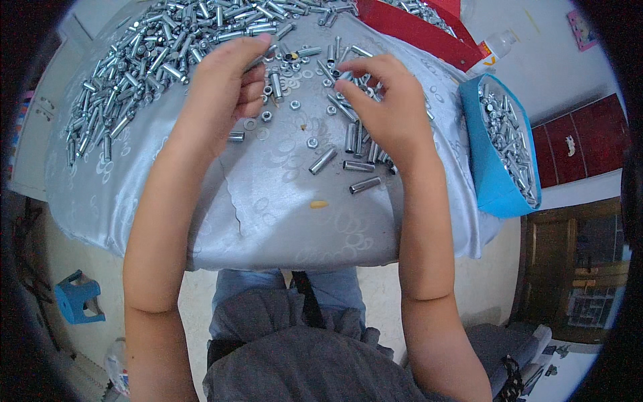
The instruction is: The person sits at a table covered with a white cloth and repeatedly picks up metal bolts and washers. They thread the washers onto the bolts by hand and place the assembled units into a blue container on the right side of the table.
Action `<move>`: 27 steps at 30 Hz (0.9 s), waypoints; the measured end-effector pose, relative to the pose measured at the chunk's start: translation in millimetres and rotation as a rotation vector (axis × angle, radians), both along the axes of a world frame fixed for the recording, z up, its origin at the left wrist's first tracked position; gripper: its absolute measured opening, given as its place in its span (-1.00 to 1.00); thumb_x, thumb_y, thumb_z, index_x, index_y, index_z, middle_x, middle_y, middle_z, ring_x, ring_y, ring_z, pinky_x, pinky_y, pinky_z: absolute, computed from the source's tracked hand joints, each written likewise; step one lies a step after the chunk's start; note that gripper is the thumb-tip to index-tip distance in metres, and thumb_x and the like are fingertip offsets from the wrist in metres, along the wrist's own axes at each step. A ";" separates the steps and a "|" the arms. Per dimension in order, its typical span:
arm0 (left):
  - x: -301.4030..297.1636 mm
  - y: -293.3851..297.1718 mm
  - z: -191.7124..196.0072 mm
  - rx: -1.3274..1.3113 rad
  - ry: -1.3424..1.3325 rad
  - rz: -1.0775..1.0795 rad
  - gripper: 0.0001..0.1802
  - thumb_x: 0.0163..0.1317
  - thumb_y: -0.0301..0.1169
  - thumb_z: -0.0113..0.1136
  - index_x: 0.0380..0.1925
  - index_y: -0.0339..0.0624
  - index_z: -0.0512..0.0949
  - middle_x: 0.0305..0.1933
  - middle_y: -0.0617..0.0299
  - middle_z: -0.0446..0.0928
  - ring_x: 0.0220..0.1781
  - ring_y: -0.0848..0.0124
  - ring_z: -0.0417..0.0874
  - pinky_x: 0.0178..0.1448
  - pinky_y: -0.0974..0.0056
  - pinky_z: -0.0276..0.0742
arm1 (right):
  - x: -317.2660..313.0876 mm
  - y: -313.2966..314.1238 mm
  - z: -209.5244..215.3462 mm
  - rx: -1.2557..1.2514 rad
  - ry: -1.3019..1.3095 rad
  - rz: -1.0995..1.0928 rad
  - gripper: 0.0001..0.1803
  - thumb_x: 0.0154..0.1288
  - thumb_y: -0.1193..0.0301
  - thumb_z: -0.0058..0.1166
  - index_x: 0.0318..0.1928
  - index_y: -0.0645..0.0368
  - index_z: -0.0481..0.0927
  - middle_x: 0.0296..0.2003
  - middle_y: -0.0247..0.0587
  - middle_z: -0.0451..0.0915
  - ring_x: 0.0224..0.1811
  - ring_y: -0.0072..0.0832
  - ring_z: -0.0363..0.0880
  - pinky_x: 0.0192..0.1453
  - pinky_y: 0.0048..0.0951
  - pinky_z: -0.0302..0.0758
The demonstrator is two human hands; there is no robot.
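My left hand (231,84) is closed above the table, its thumb and curled fingers around a thin metal bolt (260,59) that is partly hidden. Across from it, my right hand (385,94) hovers over a loose group of metal sleeves (360,137), thumb and forefinger apart. The end of one sleeve (337,72) shows between those two fingertips; contact with it cannot be made out. Between the hands lie hex nuts (295,105), flat washers (292,83) and an upright-looking bolt with a sleeve (276,86). Nearer me are single sleeves (323,161).
A large heap of assembled anchor bolts (164,53) covers the far left of the silvery tablecloth (281,234). A blue bin (492,194) full of bolts stands at the right edge. Behind it are a red box (429,33) of metal parts and a plastic bottle (494,48).
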State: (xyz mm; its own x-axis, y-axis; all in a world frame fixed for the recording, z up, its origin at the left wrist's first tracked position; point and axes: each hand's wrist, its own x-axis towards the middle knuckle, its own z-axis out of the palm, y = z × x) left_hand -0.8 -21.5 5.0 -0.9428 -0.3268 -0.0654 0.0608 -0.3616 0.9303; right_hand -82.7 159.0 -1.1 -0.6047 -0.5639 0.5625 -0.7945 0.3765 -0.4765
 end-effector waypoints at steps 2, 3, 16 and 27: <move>-1.4 -3.9 -0.1 0.038 0.033 -0.003 -0.82 0.16 -0.30 0.00 -0.56 -0.06 0.31 -0.71 0.49 0.06 -0.74 0.68 0.00 -0.71 0.51 -0.11 | -5.4 1.7 -6.9 0.072 0.066 -0.020 -0.77 -0.04 0.40 0.16 -0.29 0.13 0.59 -0.39 -0.22 0.49 -0.38 -0.40 0.41 -0.20 -0.49 0.34; -1.3 -5.8 -0.9 0.056 0.048 0.000 -0.83 0.16 -0.31 -0.01 -0.56 -0.06 0.30 -0.71 0.49 0.05 -0.74 0.68 0.00 -0.71 0.51 -0.12 | -6.3 -0.7 -10.4 0.094 0.089 -0.007 -0.79 -0.03 0.40 0.15 -0.31 0.13 0.60 -0.39 -0.20 0.49 -0.36 -0.37 0.41 -0.17 -0.46 0.34; -3.7 -5.6 -3.3 0.022 0.108 0.051 -0.84 0.12 -0.34 0.02 -0.56 -0.11 0.33 -0.70 0.48 0.10 -0.73 0.69 0.04 -0.69 0.52 -0.06 | 27.4 -41.5 -29.6 0.135 0.188 0.365 -0.84 -0.12 0.35 0.18 -0.44 0.08 0.63 -0.39 -0.22 0.45 -0.27 -0.28 0.38 -0.13 -0.33 0.35; -5.0 -2.5 -6.3 -0.103 0.016 0.064 -0.84 0.12 -0.25 0.06 -0.49 -0.04 0.37 -0.70 0.49 0.11 -0.74 0.68 0.06 -0.69 0.51 -0.07 | 29.7 -39.9 -21.9 0.085 0.000 0.351 -0.79 -0.05 0.47 0.16 -0.36 0.26 0.48 -0.39 -0.21 0.48 -0.31 -0.35 0.44 -0.21 -0.46 0.38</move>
